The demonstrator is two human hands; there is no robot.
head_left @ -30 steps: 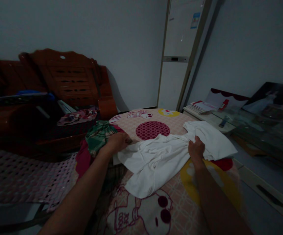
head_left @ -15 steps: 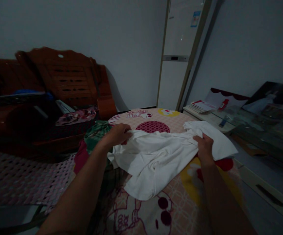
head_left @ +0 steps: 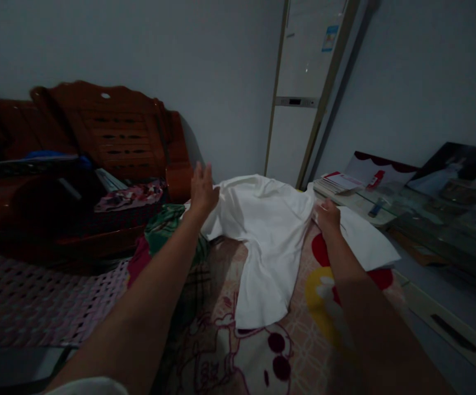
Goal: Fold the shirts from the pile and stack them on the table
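Note:
A white shirt [head_left: 268, 219] is stretched between my two hands, its upper edge raised and its lower part lying on the patterned cloth. My left hand [head_left: 203, 192] is at its left upper edge, the thumb side against the fabric and other fingers pointing up; the pinch itself is partly hidden. At the right edge, my right hand [head_left: 328, 215] is closed on the fabric. Just beyond that hand lies a folded white cloth [head_left: 367, 238]. Green checked fabric [head_left: 161, 227] is bunched beside my left forearm.
The table is covered by a pink cartoon-print cloth [head_left: 258, 362]. A carved wooden bench [head_left: 114, 131] and a woven seat [head_left: 52, 302] stand at left. Behind is a tall white air conditioner [head_left: 291, 137]. A glass-topped stand [head_left: 423, 219] with papers is at right.
Both hands have moved up and away from me, raising and spreading the shirt's upper edge. My left fingers have straightened upward. The lower part of the shirt has become narrower and smoother.

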